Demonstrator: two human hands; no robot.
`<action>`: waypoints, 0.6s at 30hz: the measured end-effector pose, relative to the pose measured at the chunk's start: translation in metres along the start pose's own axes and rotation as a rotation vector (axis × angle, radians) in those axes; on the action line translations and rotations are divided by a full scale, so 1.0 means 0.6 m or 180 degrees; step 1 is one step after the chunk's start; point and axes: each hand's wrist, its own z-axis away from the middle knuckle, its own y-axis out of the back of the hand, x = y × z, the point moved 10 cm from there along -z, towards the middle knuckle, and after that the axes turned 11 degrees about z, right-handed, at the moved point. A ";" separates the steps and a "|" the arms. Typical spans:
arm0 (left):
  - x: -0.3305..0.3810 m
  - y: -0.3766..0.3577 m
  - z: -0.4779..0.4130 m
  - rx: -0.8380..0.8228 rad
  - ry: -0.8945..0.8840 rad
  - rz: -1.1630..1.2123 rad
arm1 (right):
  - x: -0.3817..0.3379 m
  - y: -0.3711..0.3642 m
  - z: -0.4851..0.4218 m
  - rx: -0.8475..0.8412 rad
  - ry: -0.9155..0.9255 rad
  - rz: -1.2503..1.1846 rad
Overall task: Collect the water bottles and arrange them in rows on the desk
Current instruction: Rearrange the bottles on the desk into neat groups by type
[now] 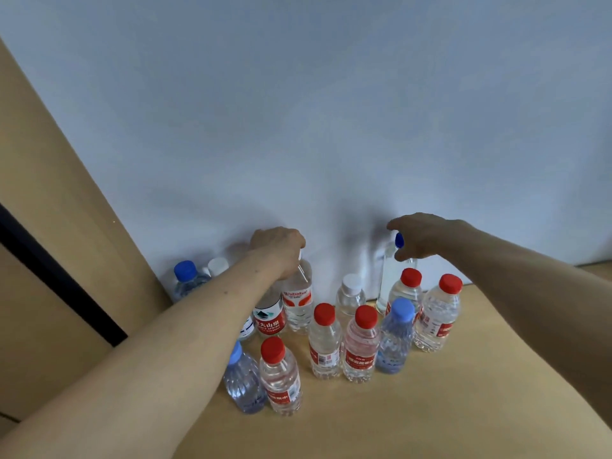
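— Wooden desk (430, 409): where is the free room?
— Near side and right. The bottles (326, 342) crowd upright at the back left, against the wall (331, 127).
— Hands?
— Left hand (278, 246) is clamped over the top of the Wahaha bottle (298, 303), which stands neck up. Right hand (420, 236) curves round the blue cap (399, 240) of the tall clear bottle (389, 279), also upright; I cannot tell if it touches.

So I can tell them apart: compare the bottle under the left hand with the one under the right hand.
The left bottle wears a red-and-white label; the right bottle shows none. The left bottle's cap is hidden in the left hand; the right bottle's blue cap shows at the right hand. The right bottle looks slimmer than the left bottle. Both are clear, upright, near the wall.
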 end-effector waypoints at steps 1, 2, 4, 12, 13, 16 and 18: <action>-0.001 0.000 -0.002 0.0048 0.0020 0.0043 | -0.004 -0.007 -0.004 -0.0021 -0.0025 -0.0006; -0.001 0.000 -0.004 0.0082 0.0029 0.0097 | -0.007 -0.012 -0.008 -0.0018 -0.0048 0.0022; 0.000 -0.003 -0.006 0.0100 0.0032 0.0214 | -0.015 -0.010 -0.014 0.0100 -0.0079 0.0105; -0.008 -0.009 -0.011 0.0114 -0.0016 0.0365 | -0.121 0.032 -0.019 0.0764 0.0465 0.0326; -0.006 -0.007 -0.010 0.0123 -0.0009 0.0356 | -0.132 0.036 -0.017 0.0793 0.0570 0.0244; -0.004 -0.005 -0.011 0.0121 0.0008 0.0323 | -0.162 0.054 -0.010 0.0894 0.0857 0.0036; -0.006 -0.006 -0.012 0.0111 0.0042 0.0327 | -0.186 0.064 -0.002 0.0981 0.1038 0.0045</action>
